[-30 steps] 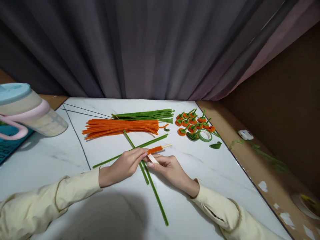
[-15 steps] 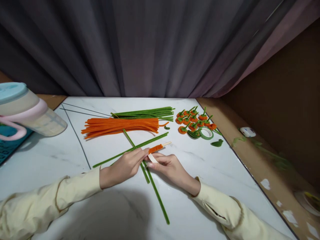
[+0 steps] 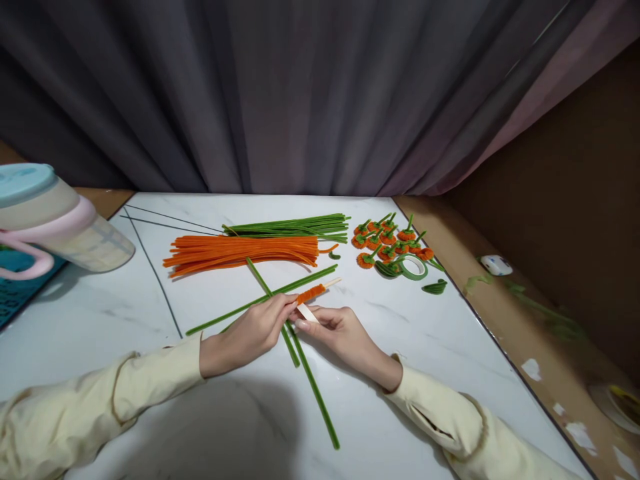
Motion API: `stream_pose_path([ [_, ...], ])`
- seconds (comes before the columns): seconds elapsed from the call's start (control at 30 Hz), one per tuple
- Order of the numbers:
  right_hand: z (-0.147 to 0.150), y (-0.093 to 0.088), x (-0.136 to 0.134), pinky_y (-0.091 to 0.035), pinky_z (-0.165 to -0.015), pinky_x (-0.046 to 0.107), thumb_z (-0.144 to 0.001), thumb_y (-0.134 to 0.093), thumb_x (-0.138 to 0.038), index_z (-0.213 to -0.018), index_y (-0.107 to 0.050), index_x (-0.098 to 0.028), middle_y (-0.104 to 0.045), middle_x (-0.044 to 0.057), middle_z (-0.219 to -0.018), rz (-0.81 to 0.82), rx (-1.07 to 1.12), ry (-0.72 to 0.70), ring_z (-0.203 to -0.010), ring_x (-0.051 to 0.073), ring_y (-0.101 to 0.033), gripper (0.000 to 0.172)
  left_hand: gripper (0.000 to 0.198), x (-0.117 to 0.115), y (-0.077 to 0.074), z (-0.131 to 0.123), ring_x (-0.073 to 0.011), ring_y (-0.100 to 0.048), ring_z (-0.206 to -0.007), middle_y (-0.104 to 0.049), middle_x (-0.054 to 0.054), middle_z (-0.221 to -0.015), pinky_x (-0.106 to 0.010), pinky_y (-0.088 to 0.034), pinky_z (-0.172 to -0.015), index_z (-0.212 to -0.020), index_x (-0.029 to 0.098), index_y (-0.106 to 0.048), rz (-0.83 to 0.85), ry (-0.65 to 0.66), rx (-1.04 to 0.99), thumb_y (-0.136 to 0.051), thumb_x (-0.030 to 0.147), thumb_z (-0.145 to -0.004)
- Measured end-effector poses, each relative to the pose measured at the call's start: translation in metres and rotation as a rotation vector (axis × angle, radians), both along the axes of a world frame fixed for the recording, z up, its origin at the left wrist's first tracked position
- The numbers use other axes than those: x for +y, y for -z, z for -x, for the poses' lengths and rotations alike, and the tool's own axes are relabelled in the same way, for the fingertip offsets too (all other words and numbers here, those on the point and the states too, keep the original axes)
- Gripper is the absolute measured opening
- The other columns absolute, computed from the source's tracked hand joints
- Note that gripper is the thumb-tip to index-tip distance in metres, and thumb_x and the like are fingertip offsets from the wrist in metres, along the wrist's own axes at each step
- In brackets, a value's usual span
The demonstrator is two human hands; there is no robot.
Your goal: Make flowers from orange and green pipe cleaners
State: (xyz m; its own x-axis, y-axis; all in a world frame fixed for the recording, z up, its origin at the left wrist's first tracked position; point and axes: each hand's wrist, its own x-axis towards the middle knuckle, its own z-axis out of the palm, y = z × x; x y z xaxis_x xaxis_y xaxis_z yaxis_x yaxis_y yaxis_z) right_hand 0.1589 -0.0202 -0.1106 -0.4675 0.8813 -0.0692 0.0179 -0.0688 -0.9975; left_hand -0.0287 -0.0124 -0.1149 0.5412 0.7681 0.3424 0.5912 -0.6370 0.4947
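Between the fingertips of my left hand (image 3: 257, 330) is a thin wooden stick (image 3: 333, 283) wound with an orange pipe cleaner (image 3: 311, 294). My right hand (image 3: 347, 337) pinches a white strip (image 3: 307, 313) that runs up to the near end of the orange winding. Both hands are closed and close together, just above the table. Below and around them lie several loose green pipe cleaners (image 3: 316, 393), crossing each other. A bundle of orange pipe cleaners (image 3: 245, 252) rests beyond, with a bundle of green pipe cleaners (image 3: 290, 225) behind it.
Several small orange pieces with green stems (image 3: 387, 237) sit at the right back, beside a roll of green tape (image 3: 413, 267) and a green leaf shape (image 3: 435, 287). A tumbler with a pink handle (image 3: 75, 223) stands left. A grey curtain (image 3: 280, 100) hangs behind the white table (image 3: 400, 400).
The wound stick has turned slightly, its bare tip shifting a little left and up. The white strip now looks straighter between the hands. Everything else on the table stays put.
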Motion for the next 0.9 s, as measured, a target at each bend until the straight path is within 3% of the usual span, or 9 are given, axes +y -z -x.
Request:
stream_pose_path([
  [0.33,0.0006,-0.0022,0.0,-0.044,-0.07,0.027,-0.078,-0.063,-0.042,-0.084,-0.073,-0.012,-0.065,0.003,-0.079,0.044,-0.012,0.006,-0.075,0.016,-0.056,0.032,0.017,-0.0009,0.001,-0.0007,-0.0146,-0.059,-0.063,-0.058,-0.003,-0.076,-0.026,-0.048,-0.057,-0.089,0.017,-0.045,0.001,-0.01,0.031,-0.03,0.02,-0.095],
  [0.67,0.0012,-0.0037,0.0001,-0.036,-0.061,0.023,-0.077,-0.063,-0.043,-0.067,-0.066,-0.012,-0.049,-0.002,-0.062,0.038,-0.022,0.009,-0.059,0.009,-0.04,0.033,0.018,-0.0026,-0.004,-0.0013,-0.0132,-0.057,-0.06,-0.055,-0.001,-0.069,-0.024,-0.047,-0.056,-0.084,0.017,-0.045,-0.041,0.014,0.003,-0.031,0.019,-0.094],
  [0.9,0.0004,-0.003,-0.0004,-0.03,-0.054,0.023,-0.078,-0.061,-0.046,-0.062,-0.059,-0.013,-0.039,-0.003,-0.059,0.026,-0.059,0.012,-0.056,0.008,-0.031,0.036,0.021,-0.0012,0.0045,0.0017,-0.0176,-0.063,-0.074,-0.061,-0.007,-0.082,-0.028,-0.054,-0.066,-0.103,0.014,-0.05,-0.152,0.047,0.034,-0.03,0.018,-0.094],
])
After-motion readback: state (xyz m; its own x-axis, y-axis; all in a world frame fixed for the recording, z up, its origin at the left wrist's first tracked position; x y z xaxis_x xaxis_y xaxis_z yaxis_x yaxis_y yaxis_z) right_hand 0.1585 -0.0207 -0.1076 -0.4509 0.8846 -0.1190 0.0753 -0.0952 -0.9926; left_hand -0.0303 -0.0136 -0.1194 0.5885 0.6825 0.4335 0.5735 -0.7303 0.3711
